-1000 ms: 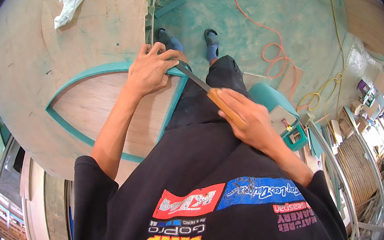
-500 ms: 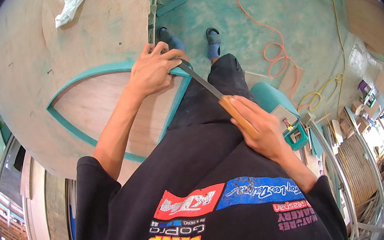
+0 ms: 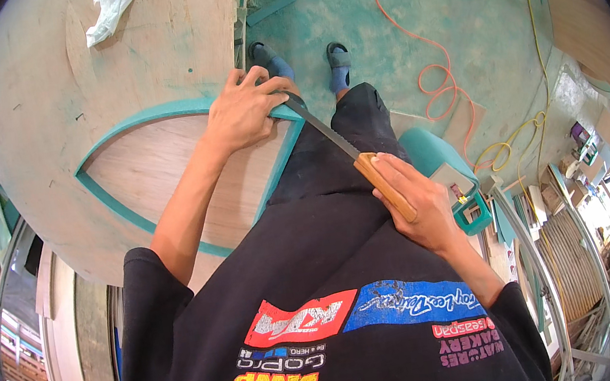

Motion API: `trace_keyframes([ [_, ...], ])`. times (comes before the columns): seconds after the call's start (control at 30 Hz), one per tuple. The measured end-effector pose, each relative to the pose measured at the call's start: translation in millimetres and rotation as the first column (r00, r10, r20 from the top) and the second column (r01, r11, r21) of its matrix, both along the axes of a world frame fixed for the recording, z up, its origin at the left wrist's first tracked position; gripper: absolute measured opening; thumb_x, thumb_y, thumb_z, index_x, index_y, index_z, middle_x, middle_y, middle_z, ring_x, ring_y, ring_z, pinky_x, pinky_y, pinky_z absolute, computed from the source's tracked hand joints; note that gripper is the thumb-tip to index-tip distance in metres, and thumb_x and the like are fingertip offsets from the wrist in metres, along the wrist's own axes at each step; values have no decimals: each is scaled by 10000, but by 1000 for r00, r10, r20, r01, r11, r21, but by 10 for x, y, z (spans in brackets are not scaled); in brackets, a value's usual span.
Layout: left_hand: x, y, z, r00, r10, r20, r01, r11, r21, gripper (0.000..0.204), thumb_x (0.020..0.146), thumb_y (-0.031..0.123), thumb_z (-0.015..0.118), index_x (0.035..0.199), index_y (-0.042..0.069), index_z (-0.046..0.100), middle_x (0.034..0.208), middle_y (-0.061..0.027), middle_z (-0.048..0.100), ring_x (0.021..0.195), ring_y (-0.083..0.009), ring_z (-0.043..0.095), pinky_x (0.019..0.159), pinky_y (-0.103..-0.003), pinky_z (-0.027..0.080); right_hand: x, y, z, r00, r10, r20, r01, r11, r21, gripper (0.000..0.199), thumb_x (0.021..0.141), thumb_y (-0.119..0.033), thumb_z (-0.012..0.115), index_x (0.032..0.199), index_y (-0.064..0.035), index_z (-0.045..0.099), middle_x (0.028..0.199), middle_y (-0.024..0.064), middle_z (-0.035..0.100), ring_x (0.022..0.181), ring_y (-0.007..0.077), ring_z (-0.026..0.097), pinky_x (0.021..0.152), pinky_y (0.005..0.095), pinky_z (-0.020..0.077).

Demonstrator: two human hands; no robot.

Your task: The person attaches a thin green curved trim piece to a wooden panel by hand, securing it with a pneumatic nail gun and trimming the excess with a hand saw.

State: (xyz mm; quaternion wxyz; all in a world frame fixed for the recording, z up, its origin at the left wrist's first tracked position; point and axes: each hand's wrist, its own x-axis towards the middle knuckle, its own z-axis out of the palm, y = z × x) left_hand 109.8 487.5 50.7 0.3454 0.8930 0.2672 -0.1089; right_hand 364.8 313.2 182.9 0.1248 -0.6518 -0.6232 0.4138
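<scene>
A teal-edged curved wooden frame (image 3: 109, 131) lies on the pale plywood table, its corner reaching over my lap. My left hand (image 3: 250, 112) is closed on that corner, fingers curled over the edge. My right hand (image 3: 422, 203) grips the wooden handle of a hand saw (image 3: 335, 139), a narrow dark blade with what look like teeth along one edge. The blade slants up to the left and its far end rests at the frame's corner, close to my left fingers. Those fingers hide the blade's tip.
The plywood table (image 3: 37, 178) spreads on the left, with a crumpled white plastic piece (image 3: 109, 12) on it. An orange hose (image 3: 419, 32) and a yellow cord (image 3: 539, 40) coil on the green-stained floor. A teal container (image 3: 428, 151) stands right of my leg.
My right hand has drawn the saw slightly back toward my body and to the right. My left hand and the frame stay in place.
</scene>
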Motion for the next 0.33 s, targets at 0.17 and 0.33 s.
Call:
trace_keyframes([
  [0.17,-19,13,-63,998,-57,-16,58,997,55,362,673,105,739,1032,104,788,1325,79,645,1230,-218,528,1064,-409,419,-203,91,-697,999,-25,-31,26,999,36,395,902,-164,741,1284,-93,669,1257,111,701,1031,317,721,781,388,603],
  [0.33,11,82,-90,999,20,-33,-17,997,76,558,656,140,768,1212,134,724,1477,30,554,1264,-217,513,1100,-440,390,80,24,-868,988,-139,-63,142,989,46,421,933,-195,716,1341,-125,642,1295,197,679,1200,319,670,981,395,574],
])
